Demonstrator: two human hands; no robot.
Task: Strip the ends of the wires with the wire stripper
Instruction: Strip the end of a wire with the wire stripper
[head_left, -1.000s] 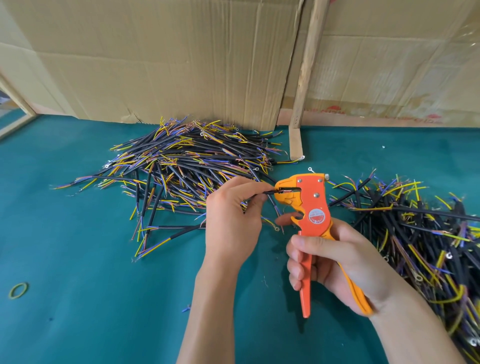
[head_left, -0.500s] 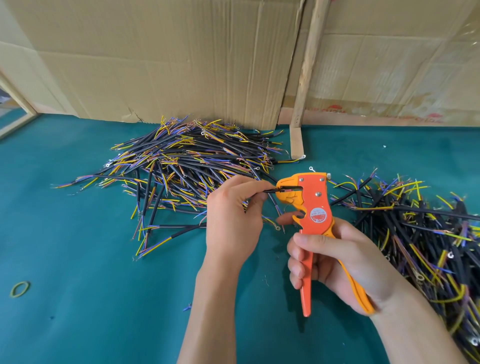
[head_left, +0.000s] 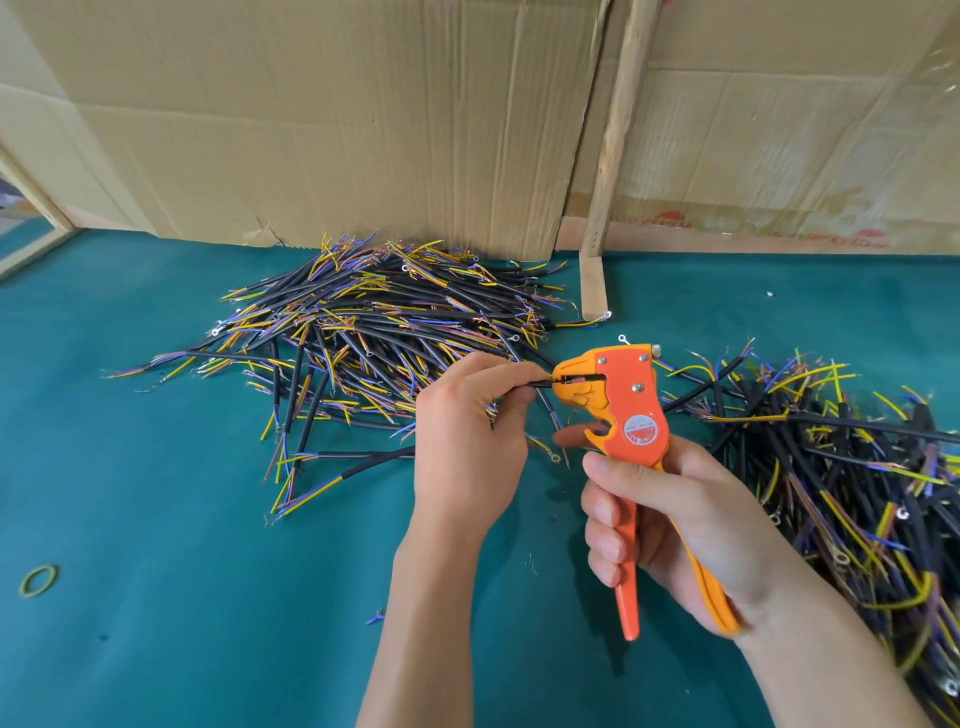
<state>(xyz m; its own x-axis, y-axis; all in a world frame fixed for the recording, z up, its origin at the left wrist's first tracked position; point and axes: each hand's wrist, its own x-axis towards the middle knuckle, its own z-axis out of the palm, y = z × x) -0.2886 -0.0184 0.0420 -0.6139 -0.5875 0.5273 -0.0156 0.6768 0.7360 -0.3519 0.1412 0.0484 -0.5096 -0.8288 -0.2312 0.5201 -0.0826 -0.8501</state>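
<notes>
My right hand (head_left: 670, 519) grips the handles of an orange and yellow wire stripper (head_left: 626, 410), held upright with its jaws pointing left. My left hand (head_left: 467, 441) pinches a short black wire (head_left: 540, 384) between thumb and forefinger, and the wire's end sits inside the stripper's jaws. Most of that wire is hidden inside my left fist. A big pile of black cables with yellow and blue cores (head_left: 374, 332) lies behind my left hand. A second pile of the same cables (head_left: 841, 467) lies to the right of the stripper.
The work surface is a teal mat (head_left: 182, 597). Cardboard sheets (head_left: 337, 119) and a leaning wooden strip (head_left: 613, 156) stand at the back. A yellow rubber band (head_left: 39, 579) lies at the near left. Small wire scraps dot the mat near my forearms.
Both hands and the stripper have stayed nearly still, with the wire end held in the jaws throughout.
</notes>
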